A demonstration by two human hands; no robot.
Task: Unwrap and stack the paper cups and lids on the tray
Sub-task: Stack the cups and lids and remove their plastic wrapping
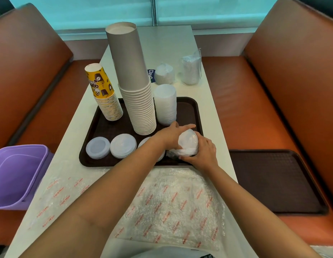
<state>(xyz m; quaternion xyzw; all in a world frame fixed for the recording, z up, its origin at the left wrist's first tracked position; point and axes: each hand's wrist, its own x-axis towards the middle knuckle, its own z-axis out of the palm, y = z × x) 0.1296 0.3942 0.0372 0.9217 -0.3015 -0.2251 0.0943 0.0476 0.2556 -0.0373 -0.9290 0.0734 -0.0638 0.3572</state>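
**Paper, plastic and padded seats**

Matt grey paper cups (133,86) tower at centre, printed yellow paper cups (104,95) to their left. Translucent plastic lids (122,145) lie on the textured dark plastic tray (188,108). Crinkled clear wrap (171,203) covers the smooth white table (167,45). Lower left stands a glossy purple plastic bin (18,174).

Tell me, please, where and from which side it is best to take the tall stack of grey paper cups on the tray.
Probably low, around the ribbed band of rims of the tall grey cup stack, coming from the near left side, where the tray is bare. The stack leans and is top-heavy; lids stand close on its right.
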